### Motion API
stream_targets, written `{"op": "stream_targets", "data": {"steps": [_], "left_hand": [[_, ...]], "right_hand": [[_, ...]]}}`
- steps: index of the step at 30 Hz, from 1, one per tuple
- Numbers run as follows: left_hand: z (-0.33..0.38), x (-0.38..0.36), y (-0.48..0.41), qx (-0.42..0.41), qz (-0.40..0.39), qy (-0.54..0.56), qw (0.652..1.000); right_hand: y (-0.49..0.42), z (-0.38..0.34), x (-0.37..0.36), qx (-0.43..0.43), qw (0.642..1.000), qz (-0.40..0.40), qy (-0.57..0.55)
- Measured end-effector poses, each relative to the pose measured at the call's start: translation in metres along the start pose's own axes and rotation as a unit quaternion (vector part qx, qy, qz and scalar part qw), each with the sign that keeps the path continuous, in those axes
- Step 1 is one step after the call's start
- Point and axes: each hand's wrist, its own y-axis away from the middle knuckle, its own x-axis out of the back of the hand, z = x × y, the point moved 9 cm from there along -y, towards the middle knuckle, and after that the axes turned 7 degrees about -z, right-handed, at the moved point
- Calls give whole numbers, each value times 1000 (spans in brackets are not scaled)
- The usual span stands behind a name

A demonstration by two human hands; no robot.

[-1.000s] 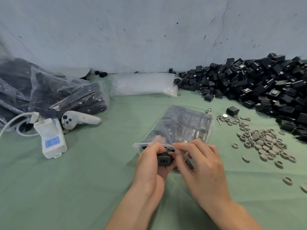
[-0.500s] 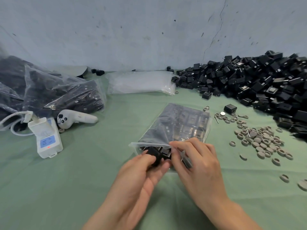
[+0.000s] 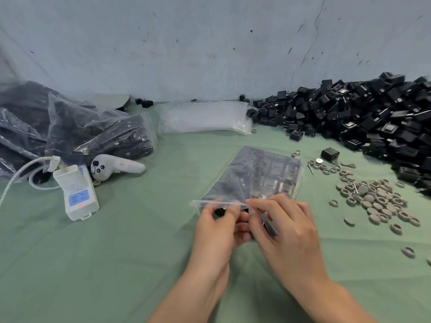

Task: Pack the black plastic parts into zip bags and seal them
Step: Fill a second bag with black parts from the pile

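Note:
A clear zip bag (image 3: 256, 173) filled with black plastic parts lies flat on the green cloth (image 3: 130, 252) in front of me, its mouth toward me. My left hand (image 3: 217, 231) pinches the bag's near edge at the zip strip, left of centre. My right hand (image 3: 286, 231) pinches the same edge just to the right, fingers curled over the mouth. A black part shows between my thumbs at the opening. A big heap of loose black plastic parts (image 3: 363, 120) is piled at the right against the wall.
Filled bags (image 3: 77, 134) are stacked at the left. A stack of empty zip bags (image 3: 205, 117) lies at the back centre. A white controller (image 3: 116, 166) and a white power strip (image 3: 77, 192) sit left of the bag. Grey rubber rings (image 3: 377, 199) are scattered at the right.
The black part my left hand held at the bag's mouth has gone mostly inside. Both hands have closed on the bag's near edge.

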Motion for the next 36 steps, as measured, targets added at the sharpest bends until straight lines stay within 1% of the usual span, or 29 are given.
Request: {"op": "stream_targets", "data": {"steps": [6,11,14,17,19,20,23,26,28,36], "left_hand": [[1,2,-6,2,19,23,1000],[2,-7,-2,-4,-15,83,996],[3,-11,4,-3,-37,87,995],[4,2,15,-13,-3,68,998],[-1,11,18,-2,18,95,995],[-3,10,19,9,10,118,993],[-7,-9,15,53,-51,189,979],[-7,-29,15,99,-118,263,953],[-8,-35,12,115,-133,296,939],[-7,-18,-5,120,-58,318,938]], "right_hand": [[0,-2,1,5,1000,1,3],[-1,-2,2,4,1000,0,6],[-1,-2,2,3,1000,-1,4],[-1,-1,2,4,1000,-1,3],[-1,-1,2,4,1000,-4,-1],[-1,-1,1,4,1000,-6,-3],[-1,0,1,0,1000,-11,-4],[-1,-1,1,2,1000,-13,-5],[-1,-1,1,3,1000,-12,-3],[-2,-2,-1,18,999,-24,13]]}}
